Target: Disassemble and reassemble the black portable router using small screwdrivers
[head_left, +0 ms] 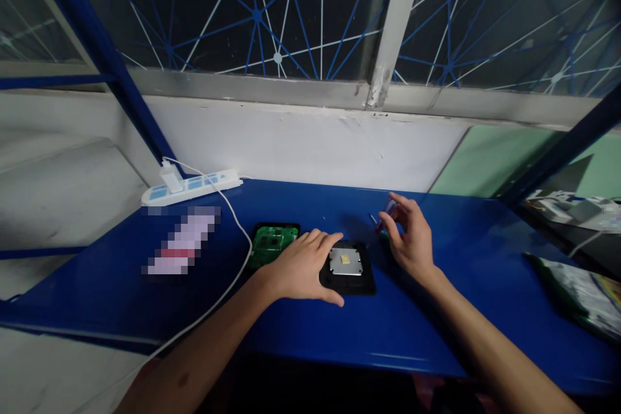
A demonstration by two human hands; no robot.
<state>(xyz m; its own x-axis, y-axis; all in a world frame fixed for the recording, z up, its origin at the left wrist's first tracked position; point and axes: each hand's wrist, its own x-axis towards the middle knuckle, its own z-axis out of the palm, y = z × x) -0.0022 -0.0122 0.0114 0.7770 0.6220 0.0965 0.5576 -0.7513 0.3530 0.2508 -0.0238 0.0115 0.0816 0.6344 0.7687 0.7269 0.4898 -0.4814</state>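
My left hand (303, 265) lies flat on the blue table (436, 330), its fingers and thumb around the left side of a black square casing (361, 281) that has a metal plate (345, 261) on top. Just left of that hand sits a second black casing with a green circuit board (270, 240) inside. My right hand (411, 238) hovers right of the black casing, fingers curled around a small screwdriver (377, 224) with a red and clear handle.
A white power strip (194, 186) with a plugged charger lies at the back left, its white cable (228, 284) running toward me across the table. A blurred pink-white item (183, 240) lies left. Printed bags (582, 294) and clutter sit at the right edge.
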